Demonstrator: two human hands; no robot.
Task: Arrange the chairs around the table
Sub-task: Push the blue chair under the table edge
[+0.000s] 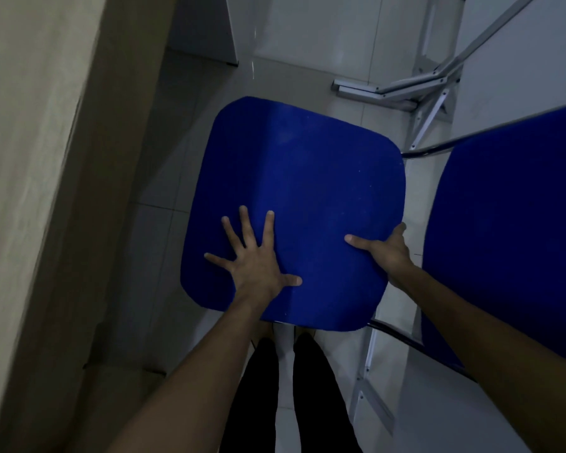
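Note:
A blue padded chair seat (301, 197) fills the middle of the head view, seen from above over the tiled floor. My left hand (255, 263) lies flat on its near left part, fingers spread. My right hand (386, 250) grips the seat's near right edge, thumb on top and fingers curled under. To the right, the blue backrest (510, 243) of this or another chair stands on a chrome tube frame (438, 148); which chair it belongs to I cannot tell. The chair's legs are hidden under the seat.
A beige wall or cabinet side (40, 191) runs down the left. Grey metal table legs and braces (419, 89) stand at the upper right. My dark trouser legs (291, 393) are below the seat. White floor tiles (307, 70) show beyond the chair.

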